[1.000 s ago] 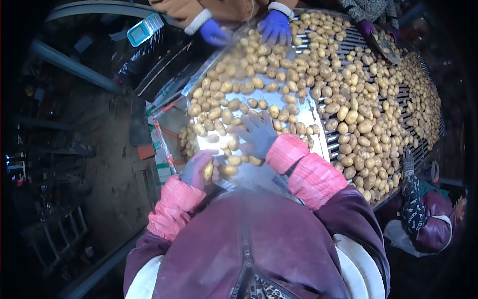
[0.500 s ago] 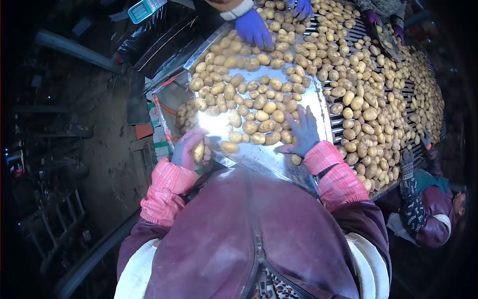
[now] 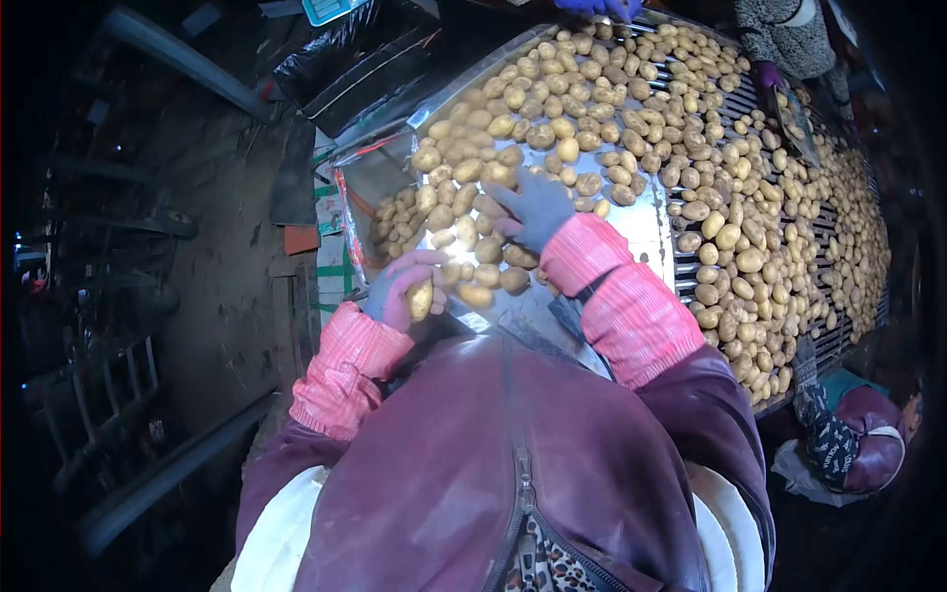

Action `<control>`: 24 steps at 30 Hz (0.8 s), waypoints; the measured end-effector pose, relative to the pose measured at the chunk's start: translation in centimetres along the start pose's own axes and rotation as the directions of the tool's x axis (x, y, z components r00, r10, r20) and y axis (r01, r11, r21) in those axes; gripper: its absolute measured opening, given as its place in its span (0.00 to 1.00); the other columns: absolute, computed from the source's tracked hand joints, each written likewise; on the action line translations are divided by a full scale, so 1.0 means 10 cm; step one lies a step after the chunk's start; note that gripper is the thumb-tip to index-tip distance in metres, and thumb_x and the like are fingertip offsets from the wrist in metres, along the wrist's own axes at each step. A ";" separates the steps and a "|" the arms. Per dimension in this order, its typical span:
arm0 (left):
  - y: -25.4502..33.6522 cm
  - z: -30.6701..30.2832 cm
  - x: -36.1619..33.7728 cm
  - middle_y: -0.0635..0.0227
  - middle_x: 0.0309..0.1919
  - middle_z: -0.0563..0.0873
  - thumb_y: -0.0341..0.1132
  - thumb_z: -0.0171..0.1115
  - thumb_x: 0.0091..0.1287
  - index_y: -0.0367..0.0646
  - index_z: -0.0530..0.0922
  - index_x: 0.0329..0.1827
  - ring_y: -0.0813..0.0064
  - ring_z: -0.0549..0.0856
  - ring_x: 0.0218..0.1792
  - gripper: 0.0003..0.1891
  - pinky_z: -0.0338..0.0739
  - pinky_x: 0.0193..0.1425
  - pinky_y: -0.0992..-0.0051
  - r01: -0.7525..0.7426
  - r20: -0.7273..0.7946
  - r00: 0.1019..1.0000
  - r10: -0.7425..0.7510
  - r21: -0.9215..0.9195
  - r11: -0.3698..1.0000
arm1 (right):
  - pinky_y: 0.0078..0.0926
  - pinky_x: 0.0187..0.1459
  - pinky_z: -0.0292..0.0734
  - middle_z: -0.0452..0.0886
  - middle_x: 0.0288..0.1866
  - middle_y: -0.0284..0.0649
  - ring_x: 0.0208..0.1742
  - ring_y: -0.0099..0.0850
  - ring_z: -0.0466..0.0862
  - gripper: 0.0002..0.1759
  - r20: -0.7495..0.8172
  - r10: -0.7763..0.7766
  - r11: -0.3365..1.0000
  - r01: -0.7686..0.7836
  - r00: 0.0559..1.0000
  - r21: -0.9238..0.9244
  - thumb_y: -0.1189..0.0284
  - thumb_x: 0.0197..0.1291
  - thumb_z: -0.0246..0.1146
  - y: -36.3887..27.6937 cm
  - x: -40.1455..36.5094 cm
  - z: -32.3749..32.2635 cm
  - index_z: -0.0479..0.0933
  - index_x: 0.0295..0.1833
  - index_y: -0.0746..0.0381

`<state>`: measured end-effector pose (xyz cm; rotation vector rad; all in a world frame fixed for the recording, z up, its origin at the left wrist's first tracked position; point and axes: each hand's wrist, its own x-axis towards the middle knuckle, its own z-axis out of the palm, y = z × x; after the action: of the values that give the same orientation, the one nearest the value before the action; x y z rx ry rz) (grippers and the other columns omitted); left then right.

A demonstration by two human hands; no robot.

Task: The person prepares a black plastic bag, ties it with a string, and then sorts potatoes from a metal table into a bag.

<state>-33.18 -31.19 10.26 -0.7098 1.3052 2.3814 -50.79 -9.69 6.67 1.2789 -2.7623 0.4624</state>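
My left hand (image 3: 400, 291), in a pinkish-grey glove, is closed around one small potato (image 3: 420, 299) at the near left edge of a shiny metal chute (image 3: 639, 222). My right hand (image 3: 534, 205), in a grey-blue glove, lies spread on top of the heap of potatoes (image 3: 493, 178) on that chute, fingers apart and touching several of them. Both my sleeves are pink over a maroon jacket.
A slatted conveyor (image 3: 789, 212) covered with several potatoes runs off to the right. Another person's blue-gloved hand (image 3: 597, 7) works at the far end, and a person (image 3: 848, 444) stands at the lower right. A black bag (image 3: 355, 59) and muddy ground lie left.
My right hand has swung from the right edge of the chute leftward and up onto the potato heap. My left hand has kept hold of its potato. The other person's hands have slid toward the top edge.
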 end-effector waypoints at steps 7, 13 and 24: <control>0.10 0.07 0.01 0.60 0.41 0.84 0.34 0.54 0.69 0.39 0.74 0.62 0.72 0.82 0.31 0.19 0.79 0.37 0.73 0.024 0.033 0.999 -0.022 -0.068 0.997 | 0.45 0.61 0.73 0.70 0.65 0.51 0.64 0.50 0.73 0.31 -0.009 0.192 0.961 -0.186 0.981 0.207 0.50 0.44 0.76 0.11 0.07 0.15 0.81 0.53 0.53; 0.09 0.27 0.10 0.54 0.46 0.85 0.55 0.51 0.72 0.43 0.68 0.70 0.71 0.81 0.25 0.31 0.76 0.25 0.75 0.025 0.219 0.975 0.022 -0.208 0.978 | 0.44 0.65 0.71 0.70 0.70 0.53 0.67 0.51 0.72 0.38 -0.043 0.147 0.620 -0.058 0.988 0.782 0.57 0.48 0.73 -0.19 -0.18 -0.53 0.74 0.66 0.57; -0.01 -0.18 -0.03 0.58 0.31 0.84 0.58 0.51 0.70 0.42 0.76 0.60 0.70 0.78 0.18 0.29 0.70 0.18 0.74 0.145 0.195 0.978 -0.068 -0.417 0.897 | 0.48 0.58 0.77 0.58 0.75 0.61 0.57 0.59 0.79 0.57 0.397 0.442 0.865 -0.499 0.804 0.046 0.49 0.42 0.75 -0.07 -1.71 -0.45 0.55 0.78 0.45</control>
<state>-32.44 -32.71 9.52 -0.6452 0.6516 2.5959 -39.43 3.83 8.07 0.7331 -3.4506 0.5015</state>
